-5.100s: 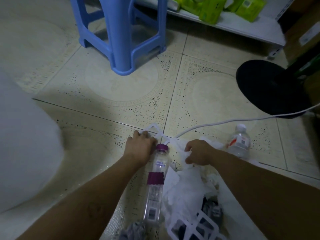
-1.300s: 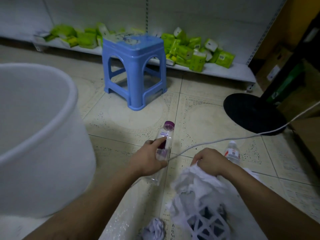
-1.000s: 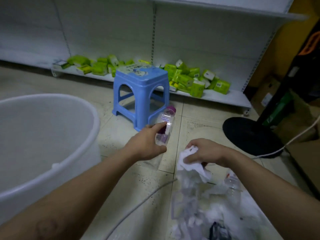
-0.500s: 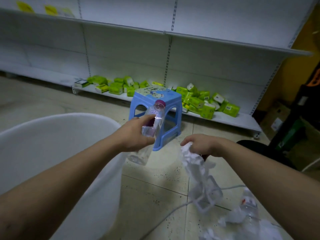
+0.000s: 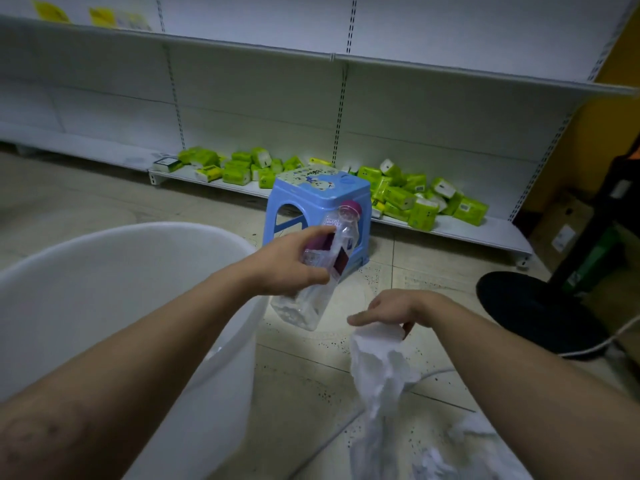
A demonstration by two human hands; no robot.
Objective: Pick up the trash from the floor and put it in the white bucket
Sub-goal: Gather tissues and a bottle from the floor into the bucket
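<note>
My left hand (image 5: 287,263) grips a clear plastic bottle (image 5: 311,299) with a purple cap and label, held tilted in the air just right of the white bucket's rim (image 5: 221,233). The big white bucket fills the lower left. My right hand (image 5: 394,308) holds the top of a crumpled white plastic bag (image 5: 381,379) that hangs down toward the floor. More white crumpled trash (image 5: 464,434) lies on the tiles at the bottom right.
A blue plastic stool (image 5: 318,199) stands behind the bottle. A low white shelf (image 5: 478,233) carries several green packets. A black round fan base (image 5: 533,306) with a white cable (image 5: 595,348) sits at the right, and a cardboard box (image 5: 561,223) beside it.
Both hands rose from the floor with the bottle and the white bag. The bottle moved left toward the bucket's rim and the view tilted upward.
</note>
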